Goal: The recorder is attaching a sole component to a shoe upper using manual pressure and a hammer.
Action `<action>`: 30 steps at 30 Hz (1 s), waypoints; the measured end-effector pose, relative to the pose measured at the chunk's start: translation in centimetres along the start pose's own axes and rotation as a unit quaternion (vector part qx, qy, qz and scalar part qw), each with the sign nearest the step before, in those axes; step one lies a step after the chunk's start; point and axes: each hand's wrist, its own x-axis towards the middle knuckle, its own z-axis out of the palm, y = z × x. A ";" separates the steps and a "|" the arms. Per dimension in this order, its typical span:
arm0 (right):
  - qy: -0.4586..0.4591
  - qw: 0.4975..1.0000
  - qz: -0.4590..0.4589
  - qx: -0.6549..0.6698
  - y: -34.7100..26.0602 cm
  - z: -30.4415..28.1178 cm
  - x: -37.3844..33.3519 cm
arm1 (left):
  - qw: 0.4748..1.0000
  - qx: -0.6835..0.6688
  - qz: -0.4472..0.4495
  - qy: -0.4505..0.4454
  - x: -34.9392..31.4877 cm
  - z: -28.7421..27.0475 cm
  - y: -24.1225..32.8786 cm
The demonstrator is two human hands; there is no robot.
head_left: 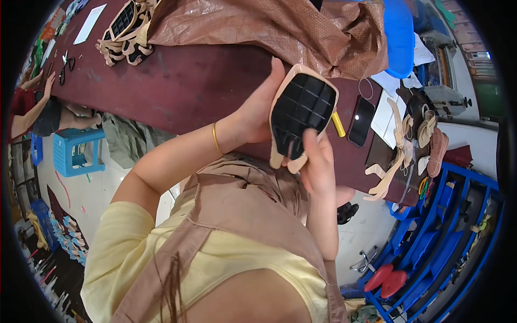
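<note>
Just above the near edge of the table, I hold a beige-edged shoe part (303,102) with a black gridded face turned up. My left hand (257,110) grips its left side; the thumb sticks up along the edge and the other fingers are hidden behind. At the lower right, my right hand (319,164) is closed on the narrow forked end, thumb pressed onto the black face. A heap of similar beige and black parts (125,33) lies at the far left of the table, beside a brown woven sack (226,24).
On the dark red table (177,81) lie scissors (66,69), a phone (361,121) and a yellow cylinder (339,124). Sandals and straps (425,129) crowd the right end. A blue rack (431,242) stands right; a blue stool (81,148) and another person's hand (49,84) are left.
</note>
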 end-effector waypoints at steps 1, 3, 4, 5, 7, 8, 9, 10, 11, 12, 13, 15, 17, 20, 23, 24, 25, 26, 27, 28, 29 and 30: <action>0.038 0.997 -0.028 -0.067 -0.3 0.8 0.2 | 0.996 -0.080 -0.027 0.002 0.2 -0.8 0.1; 0.098 0.953 -0.085 -0.275 0.1 2.1 -0.1 | 0.989 -0.117 -0.062 0.070 0.4 -1.4 0.7; 0.117 0.897 -0.109 -0.412 0.6 2.6 -0.5 | 0.985 -0.077 -0.069 0.137 0.4 -1.3 1.0; 0.131 0.860 -0.221 -0.442 2.8 2.5 -0.3 | 0.981 -0.117 -0.001 0.152 1.1 -2.7 -0.1; 0.121 0.755 -0.328 -0.555 3.1 4.0 0.0 | 0.985 -0.127 0.118 0.007 1.8 -4.3 -1.4; 0.133 0.738 -0.330 -0.574 3.6 4.4 0.2 | 0.980 -0.127 0.151 -0.016 2.1 -4.4 -1.4; 0.140 0.794 -0.257 -0.532 3.6 4.1 0.5 | 0.986 -0.114 0.120 0.002 1.8 -4.7 -1.2; 0.146 0.843 -0.182 -0.484 3.3 3.5 0.9 | 0.991 -0.100 0.089 0.021 1.5 -4.9 -0.9; 0.149 0.883 -0.101 -0.433 3.1 2.9 1.0 | 0.977 -0.124 0.077 0.157 2.5 -5.2 -1.0; 0.147 0.909 -0.033 -0.388 1.7 2.6 0.9 | 0.979 0.017 0.100 0.180 2.4 -5.8 -1.5; 0.175 0.903 -0.112 -0.376 2.3 1.8 0.6 | 0.960 0.157 0.120 0.198 2.1 -6.5 -2.3; 0.212 0.895 -0.214 -0.329 2.4 0.4 0.5 | 0.918 0.350 0.091 0.164 0.5 -6.9 -2.4; 0.214 0.904 -0.218 -0.299 1.3 -0.1 0.4 | 0.937 0.339 -0.012 0.085 -1.9 -5.8 -2.5; 0.201 0.925 -0.186 -0.264 2.1 -1.2 0.7 | 0.930 0.349 -0.117 0.026 -3.5 -3.3 -2.7; 0.185 0.924 -0.184 -0.281 2.2 -1.0 0.9 | 0.942 0.315 -0.117 0.020 -3.7 -3.3 -3.3; 0.177 0.934 -0.180 -0.252 2.2 -1.0 1.1 | 0.945 0.307 -0.109 0.024 -3.7 -3.2 -3.6; 0.168 0.944 -0.176 -0.223 2.3 -1.1 1.6 | 0.951 0.286 -0.109 0.041 -3.9 -2.8 -3.9; 0.158 0.953 -0.172 -0.194 2.3 -1.1 2.0 | 0.946 0.302 -0.112 0.035 -4.1 -2.7 -3.8; 0.150 0.977 -0.125 -0.087 2.3 -0.9 2.2 | 0.941 0.318 -0.114 0.029 -4.3 -2.6 -3.7; 0.146 0.982 -0.105 -0.050 2.4 -1.0 2.2 | 0.935 0.334 -0.117 0.023 -4.5 -2.7 -3.6; 0.142 0.986 -0.087 -0.010 2.6 -1.2 2.0 | 0.918 0.384 -0.093 -0.023 -4.8 -2.8 -3.3; 0.137 0.988 -0.068 0.030 2.9 -1.4 1.8 | 0.897 0.431 -0.068 -0.070 -5.2 -3.1 -2.7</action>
